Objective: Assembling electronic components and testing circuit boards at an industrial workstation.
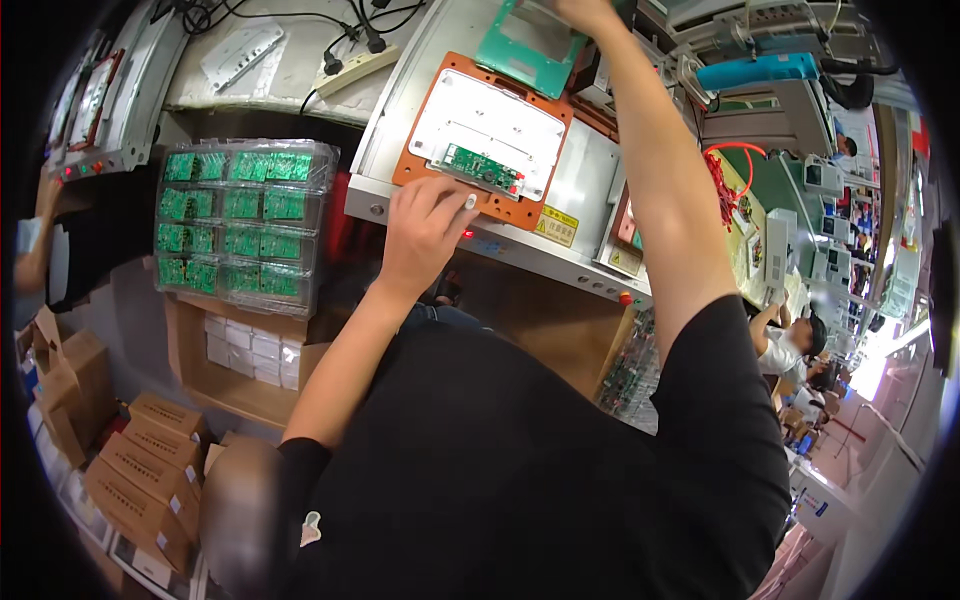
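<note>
The green rectangular circuit board with small components [482,168] is lying along the near edge of the bright white panel [480,112], which sits inside the flat orange fixture plate [409,165]. The left hand [428,225] is at the front edge of this plate, with the fingers bent and close together; a small white round piece [470,201] shows at the fingertips, but I cannot tell if it is pinched. The right hand [588,12] is reaching far, beside the green frame-shaped cover [530,58], and is cut by the upper border, so I cannot tell its state. In my judgement, the board could slip out of its place if the left fingers knock its near edge, and the cover could fall on the components if the right hand pulls it carelessly
</note>
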Tool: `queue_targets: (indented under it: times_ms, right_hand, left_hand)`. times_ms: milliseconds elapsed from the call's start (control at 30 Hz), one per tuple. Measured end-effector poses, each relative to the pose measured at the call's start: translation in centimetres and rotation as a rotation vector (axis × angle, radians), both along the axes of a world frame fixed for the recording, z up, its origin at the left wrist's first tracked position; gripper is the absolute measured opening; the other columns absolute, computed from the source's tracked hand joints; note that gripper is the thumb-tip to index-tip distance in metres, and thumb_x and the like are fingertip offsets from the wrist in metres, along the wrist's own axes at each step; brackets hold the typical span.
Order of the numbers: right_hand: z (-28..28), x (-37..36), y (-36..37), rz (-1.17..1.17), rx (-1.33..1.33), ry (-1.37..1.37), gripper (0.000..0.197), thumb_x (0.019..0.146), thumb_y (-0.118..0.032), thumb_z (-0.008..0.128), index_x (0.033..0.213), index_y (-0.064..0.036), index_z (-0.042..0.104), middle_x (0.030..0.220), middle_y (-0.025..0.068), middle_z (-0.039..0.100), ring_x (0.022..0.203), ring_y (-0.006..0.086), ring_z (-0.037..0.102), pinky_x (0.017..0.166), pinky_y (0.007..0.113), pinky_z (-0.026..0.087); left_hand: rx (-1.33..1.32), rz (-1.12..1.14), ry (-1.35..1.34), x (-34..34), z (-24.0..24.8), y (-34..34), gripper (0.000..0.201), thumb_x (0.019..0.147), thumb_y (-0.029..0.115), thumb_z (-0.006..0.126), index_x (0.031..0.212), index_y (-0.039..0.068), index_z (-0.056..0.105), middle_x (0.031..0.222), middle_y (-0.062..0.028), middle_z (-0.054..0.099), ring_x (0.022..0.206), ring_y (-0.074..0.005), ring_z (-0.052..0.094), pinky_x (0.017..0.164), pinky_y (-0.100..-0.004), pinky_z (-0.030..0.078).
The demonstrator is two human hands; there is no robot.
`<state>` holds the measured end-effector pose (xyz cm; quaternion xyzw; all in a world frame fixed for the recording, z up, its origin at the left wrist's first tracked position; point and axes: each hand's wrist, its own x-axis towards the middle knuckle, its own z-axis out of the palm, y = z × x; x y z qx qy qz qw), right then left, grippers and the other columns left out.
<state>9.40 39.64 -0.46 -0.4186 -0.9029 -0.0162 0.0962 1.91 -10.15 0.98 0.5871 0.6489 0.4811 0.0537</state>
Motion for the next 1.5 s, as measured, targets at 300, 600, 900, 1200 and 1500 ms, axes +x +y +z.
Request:
queue_targets:
  times_ms: [300, 600, 900, 1200, 1500]
  right_hand:
    - [9.6, 5.9, -37.3, 0.527, 0.077, 0.435, 0.028, 0.071, -0.001, 0.074, 0.098, -0.0088, 0.072, 0.091, 0.0052, 0.073, 0.086, 0.0249, 0.068, 0.079, 0.036, 0.051]
    - [1.5, 7.1, -43.0, 0.425, -0.105, 0.308, 0.046, 0.079, 0.0, 0.065, 0.125, 0.0011, 0.062, 0.136, 0.016, 0.059, 0.129, 0.033, 0.053, 0.108, 0.048, 0.041]
    - [-0.3, 7.2, -40.6, 0.425, -0.149, 0.32, 0.064, 0.07, 0.009, 0.057, 0.133, 0.0019, 0.057, 0.141, 0.0225, 0.054, 0.136, 0.0352, 0.047, 0.117, 0.051, 0.03]
    - [6.0, 10.4, -40.7, 0.341, -0.28, 0.536, 0.031, 0.081, 0.01, 0.057, 0.108, -0.0012, 0.069, 0.114, 0.0139, 0.069, 0.112, 0.0305, 0.064, 0.102, 0.039, 0.046]
    - [11.4, 9.8, -43.7, 0.498, -0.75, 0.485, 0.028, 0.074, 0.021, 0.051, 0.089, 0.0043, 0.068, 0.093, 0.0151, 0.07, 0.074, 0.0215, 0.066, 0.067, 0.029, 0.054]
  left_hand:
    - [0.043, 0.204, -0.175, -2.1, -0.8, -4.3, 0.02, 0.084, 0.0, 0.071, 0.105, 0.003, 0.07, 0.108, -0.0104, 0.065, 0.101, -0.0297, 0.062, 0.087, -0.0371, 0.05]
    - [0.015, 0.162, -0.105, -2.9, 1.5, -1.7, 0.022, 0.083, 0.006, 0.075, 0.105, 0.004, 0.07, 0.107, -0.0107, 0.065, 0.103, -0.0291, 0.061, 0.089, -0.0385, 0.049]
    - [0.081, -0.144, 0.097, -3.6, -2.6, 3.4, 0.013, 0.079, 0.002, 0.062, 0.091, -0.001, 0.067, 0.097, -0.0129, 0.065, 0.096, -0.0313, 0.063, 0.086, -0.0405, 0.05]
    - [0.027, 0.415, -0.068, -10.6, -4.3, -2.6, 0.028, 0.083, 0.004, 0.068, 0.111, 0.002, 0.068, 0.114, -0.0158, 0.067, 0.106, -0.0343, 0.064, 0.093, -0.0393, 0.05]
    - [-0.916, 0.959, 0.438, -31.1, -17.6, -19.3, 0.059, 0.08, 0.015, 0.071, 0.133, -0.004, 0.052, 0.138, -0.0268, 0.052, 0.129, -0.0394, 0.049, 0.109, -0.0481, 0.04]
